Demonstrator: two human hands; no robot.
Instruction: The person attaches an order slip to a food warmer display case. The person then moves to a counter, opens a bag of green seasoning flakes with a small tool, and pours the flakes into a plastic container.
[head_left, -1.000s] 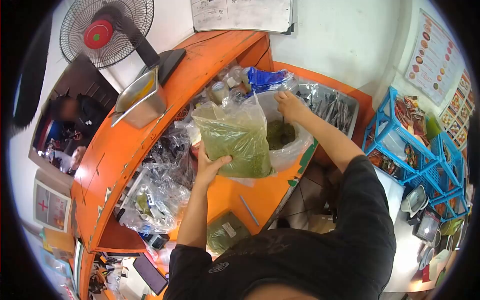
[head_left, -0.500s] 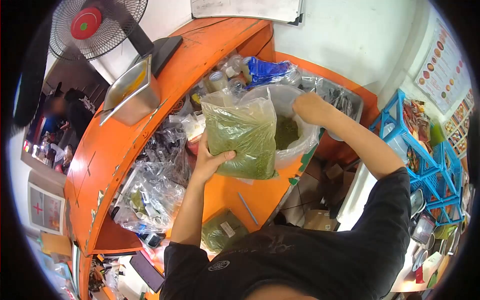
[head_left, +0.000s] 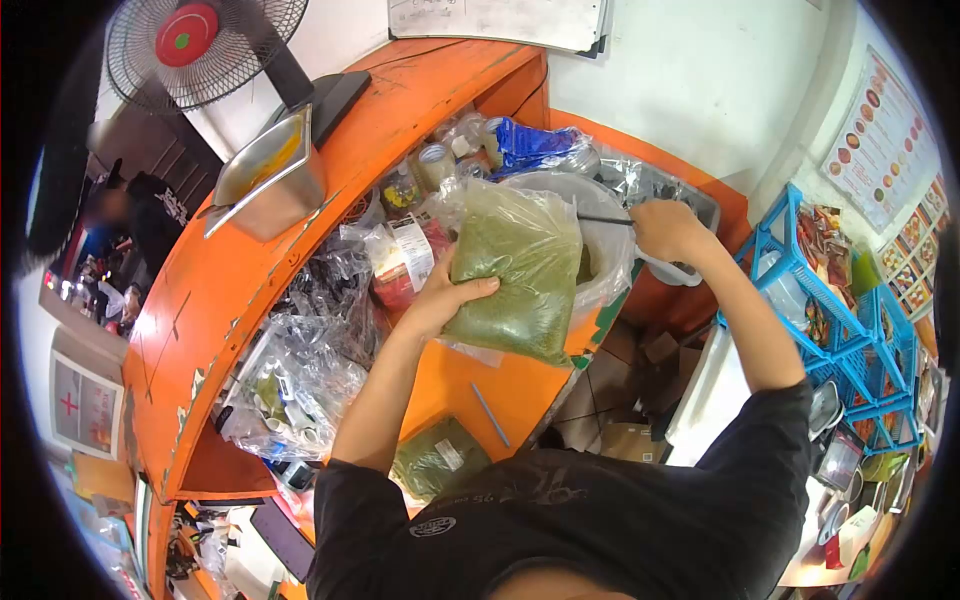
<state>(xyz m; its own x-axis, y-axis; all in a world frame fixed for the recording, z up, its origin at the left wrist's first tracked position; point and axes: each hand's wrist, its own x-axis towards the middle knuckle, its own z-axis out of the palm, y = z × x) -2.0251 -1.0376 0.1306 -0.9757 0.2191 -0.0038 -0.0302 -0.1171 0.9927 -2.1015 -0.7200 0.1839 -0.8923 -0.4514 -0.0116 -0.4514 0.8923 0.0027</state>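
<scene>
My left hand [head_left: 453,297] grips the left side of a clear plastic bag [head_left: 518,272] filled with green, finely cut material, its thumb pressed on the front. In my right hand [head_left: 668,234] is the dark handle of a utensil [head_left: 606,220], whose far end is hidden behind the bag. Behind the bag stands a white bucket [head_left: 612,262] with a plastic liner; earlier views show green material inside. Another packed green bag [head_left: 440,458] with a white label lies on the orange counter [head_left: 535,400], near a thin blue stick [head_left: 490,414].
A metal pan [head_left: 270,180] and a fan [head_left: 187,35] stand on the raised orange ledge. Crumpled plastic bags [head_left: 300,380] and jars [head_left: 436,165] fill the left. Blue baskets [head_left: 815,290] are at right. A person [head_left: 150,215] is visible through the opening at far left.
My right hand has risen out of the bucket and moved right with the utensil, whose handle now shows. My left hand has shifted the bag slightly right, tilting it.
</scene>
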